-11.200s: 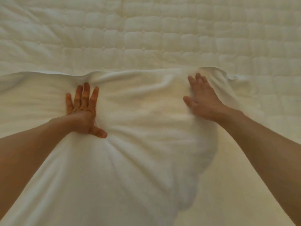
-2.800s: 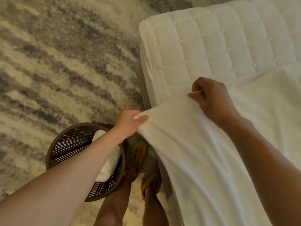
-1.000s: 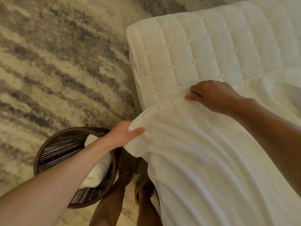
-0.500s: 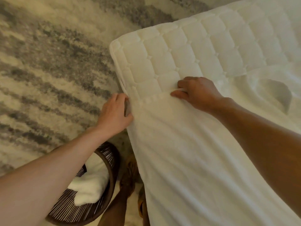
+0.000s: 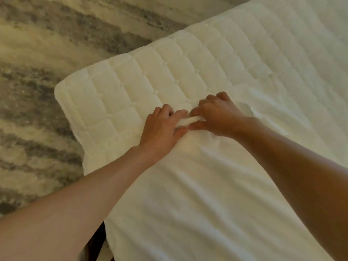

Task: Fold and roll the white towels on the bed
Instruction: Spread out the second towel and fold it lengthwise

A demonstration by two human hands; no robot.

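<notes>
towel (image 5: 207, 185), white, lay spread flat on the mattress (image 5: 131, 87), covering the mattress's near part and running off the bottom of the view. its far end, toward the mattress corner, was turned over into a thin tight roll (image 5: 188, 122), and only a short stretch of it showed between the two hands. the left hand (image 5: 162, 129) sat on the roll's left part, fingers curled down over the far side and thumb pressed against the near side, so the roll was gripped inside the curl. the right hand (image 5: 216, 115) sat just beside it on the roll's right part, fingers bent over the top the same way, thumb along the near side, gripping the roll too. the thumbs nearly touched. small creases fanned out in the towel just nearer than the hands. beyond the roll the mattress was bare, white and quilted in squares, ending in a rounded corner. past that corner and along the mattress's left side lay a rug (image 5: 37, 91) mottled in grey and cream. a dark shape (image 5: 96, 240) showed beside the mattress under the left forearm; what it was could not be told.
</notes>
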